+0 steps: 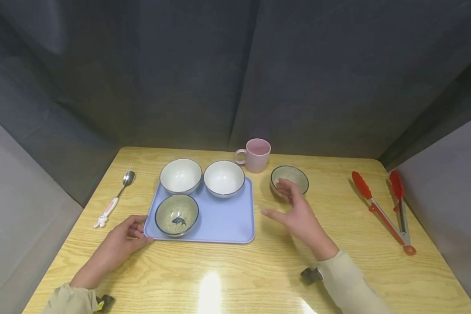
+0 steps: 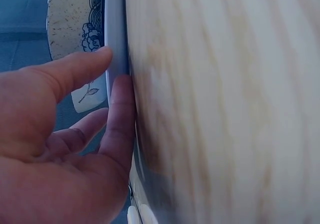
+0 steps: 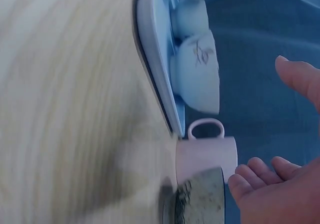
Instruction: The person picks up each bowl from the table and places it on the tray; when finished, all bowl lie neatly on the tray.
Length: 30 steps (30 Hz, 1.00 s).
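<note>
A: Nearest the person, the left hand point(image 1: 119, 239) rests at the near left corner of the blue tray point(image 1: 223, 218); the left wrist view shows thumb and fingers laid against the tray's edge, lightly bent, steadying it more than clamping it.

B: And the right hand point(image 1: 298, 213)?

A: It is open with fingers spread, holding nothing, hovering above the worktop point(image 1: 235, 279) just short of the speckled bowl point(image 1: 289, 179) that sits off the tray to its right.

B: So how far along does the work look?

A: Judging by the layout, three bowls are already on the tray: the fish-pattern bowl point(image 1: 176, 214) at the near left, and two white bowls point(image 1: 180, 175) point(image 1: 224, 178) along the far edge. The near right quarter of the tray is bare, and the speckled bowl on the worktop appears to be the one left.

B: Anything farther out?

A: A pink mug point(image 1: 256, 155) stands behind the tray near that bowl, a spoon point(image 1: 115, 198) lies well to the left, and red tongs point(image 1: 388, 209) lie far right, all untouched.
</note>
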Available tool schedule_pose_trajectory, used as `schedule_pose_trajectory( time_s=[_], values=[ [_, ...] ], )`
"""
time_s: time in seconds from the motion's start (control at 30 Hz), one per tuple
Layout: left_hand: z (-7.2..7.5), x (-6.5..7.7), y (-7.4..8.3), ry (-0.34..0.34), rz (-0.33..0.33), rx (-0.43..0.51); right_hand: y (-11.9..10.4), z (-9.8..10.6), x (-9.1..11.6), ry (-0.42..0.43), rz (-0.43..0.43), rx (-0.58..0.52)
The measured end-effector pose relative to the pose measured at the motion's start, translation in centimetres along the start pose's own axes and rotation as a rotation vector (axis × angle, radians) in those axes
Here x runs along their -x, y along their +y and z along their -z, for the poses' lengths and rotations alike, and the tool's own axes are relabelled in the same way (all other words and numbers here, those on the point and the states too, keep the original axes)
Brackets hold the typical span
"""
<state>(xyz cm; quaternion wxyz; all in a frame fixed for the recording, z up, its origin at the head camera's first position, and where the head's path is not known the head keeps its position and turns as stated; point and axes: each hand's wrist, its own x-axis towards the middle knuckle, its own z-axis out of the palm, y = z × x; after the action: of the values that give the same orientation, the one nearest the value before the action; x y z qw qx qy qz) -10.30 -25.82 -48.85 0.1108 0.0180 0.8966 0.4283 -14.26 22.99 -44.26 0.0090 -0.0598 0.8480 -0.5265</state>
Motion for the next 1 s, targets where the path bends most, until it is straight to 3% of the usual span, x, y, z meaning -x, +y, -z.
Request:
schedule_pose_trajectory(
  time_s=[0.33,1.0],
  values=[
    [0.0,-0.1,0.0,0.008,-0.003,0.0,0.6,2.8,-1.0,0.083,-0.016,0.023],
    [0.0,0.0,0.2,0.006,-0.005,0.0,2.8,4.6,-2.2,0.155,-0.057,0.068]
  ],
)
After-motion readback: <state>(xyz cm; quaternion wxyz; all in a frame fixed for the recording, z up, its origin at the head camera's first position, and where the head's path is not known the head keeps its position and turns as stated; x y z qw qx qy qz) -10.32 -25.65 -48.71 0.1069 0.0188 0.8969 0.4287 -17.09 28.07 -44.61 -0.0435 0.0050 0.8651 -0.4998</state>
